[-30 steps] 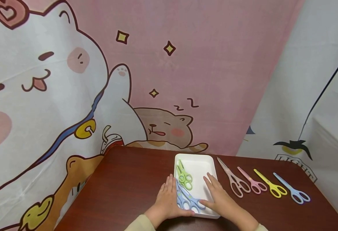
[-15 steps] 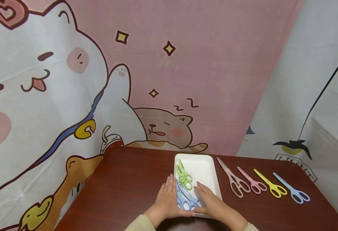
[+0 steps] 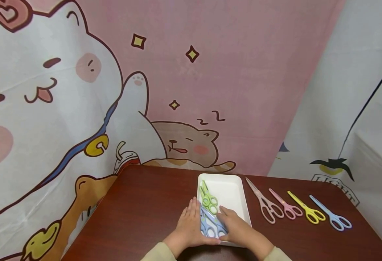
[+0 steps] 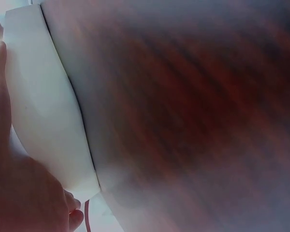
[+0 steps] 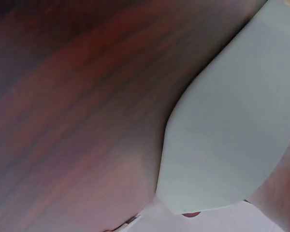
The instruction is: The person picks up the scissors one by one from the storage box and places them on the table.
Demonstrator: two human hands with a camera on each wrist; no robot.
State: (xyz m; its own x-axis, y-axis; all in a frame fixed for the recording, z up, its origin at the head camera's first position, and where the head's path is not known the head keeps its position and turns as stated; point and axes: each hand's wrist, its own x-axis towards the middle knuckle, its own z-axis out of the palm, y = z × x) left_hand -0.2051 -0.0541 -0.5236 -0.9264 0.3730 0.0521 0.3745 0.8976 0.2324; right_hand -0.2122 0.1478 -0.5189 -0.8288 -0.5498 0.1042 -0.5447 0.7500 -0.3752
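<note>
A shallow white tray (image 3: 232,190) holds green scissors (image 3: 209,201) at its upper left and two pairs of blue scissors (image 3: 209,218) near its front. My left hand (image 3: 188,227) lies along the tray's left side with straight fingers, its thumb across the front rim. Inside the tray, my right hand (image 3: 238,227) holds the handle end of the right-hand blue pair, fingers behind and thumb in front, covering part of it. The left wrist view shows the tray wall (image 4: 53,111) beside the hand; the right wrist view shows mostly its outer wall (image 5: 227,130).
On the brown table (image 3: 158,203), right of the tray, lie large pinkish-beige scissors (image 3: 264,201), pink scissors (image 3: 285,204), yellow scissors (image 3: 305,207) and blue scissors (image 3: 330,213) in a slanted row. A cartoon-printed cloth (image 3: 236,79) hangs behind the table.
My right hand has moved left and down from above the tray onto the right-hand blue scissors, its fingers drawing together. That pair's handles have shifted left. My left hand has stayed put.
</note>
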